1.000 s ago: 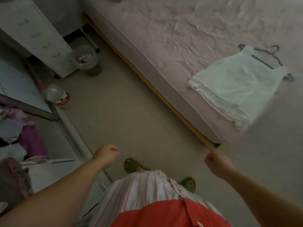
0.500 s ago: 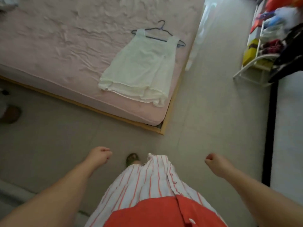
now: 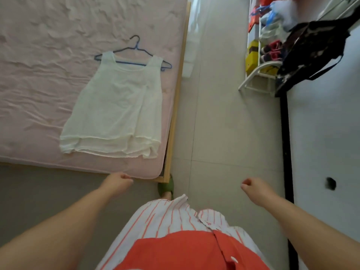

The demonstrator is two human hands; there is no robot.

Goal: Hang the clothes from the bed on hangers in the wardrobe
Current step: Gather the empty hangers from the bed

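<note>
A white sleeveless top point(image 3: 116, 110) lies flat on the pink bed point(image 3: 39, 84), near its right corner. A blue wire hanger point(image 3: 134, 50) is threaded through its shoulders, hook pointing away from me. My left hand point(image 3: 116, 183) hangs over the floor just below the mattress's near edge, fingers curled and holding nothing. My right hand point(image 3: 253, 189) hovers over the tiled floor to the right, fingers curled too, with nothing in it. Both hands are well short of the top.
The bed's wooden frame point(image 3: 175, 114) runs along its right side. A tiled aisle point(image 3: 224, 123) lies between bed and a white rack point(image 3: 259, 71) stuffed with shoes and clothes. A black bag point(image 3: 311, 53) hangs on the right over a white door point(image 3: 327, 152).
The view has swung right and closer to the bed's corner. The top and hanger now lie larger and squarer ahead. Both hands stay curled and hold nothing.
</note>
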